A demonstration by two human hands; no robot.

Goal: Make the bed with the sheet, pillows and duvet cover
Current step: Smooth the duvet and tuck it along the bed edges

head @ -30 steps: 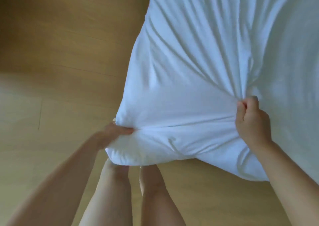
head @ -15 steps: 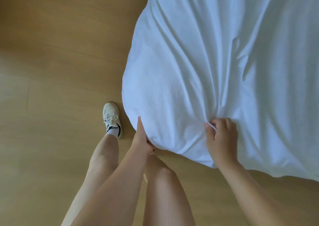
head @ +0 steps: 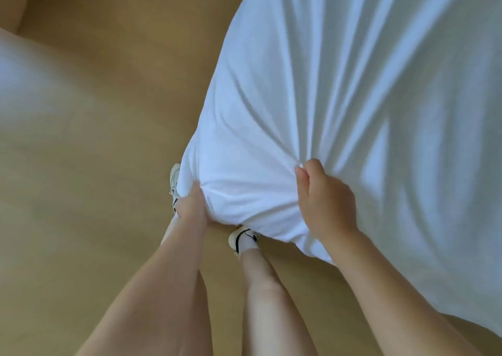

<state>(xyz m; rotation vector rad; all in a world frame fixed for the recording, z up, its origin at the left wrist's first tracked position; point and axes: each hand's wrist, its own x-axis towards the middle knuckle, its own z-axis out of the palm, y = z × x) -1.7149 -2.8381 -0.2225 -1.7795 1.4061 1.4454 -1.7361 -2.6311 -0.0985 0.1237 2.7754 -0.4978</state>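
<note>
Left hand [head: 191, 206] now grips the sheet [head: 339, 97] corner.

The sheet [head: 353, 111] is cut off by the top and right edges. Fingertips of the left hand [head: 191, 209] and right hand [head: 326, 203] are buried in its folds. The left shoe [head: 174, 179] and right shoe [head: 241, 240] are partly covered. A white shape [head: 24, 89] at the left edge is blurred beyond telling.

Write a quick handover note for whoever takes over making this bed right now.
Left hand grips the near corner of the white fabric sheet.
Right hand grips a bunch of it alongside.
Sheet creased, corner held above the tan wooden floor.
Done: nothing finished yet.
Left: fit this corner, smooth out, then pillows and duvet cover, neither in view.
</note>
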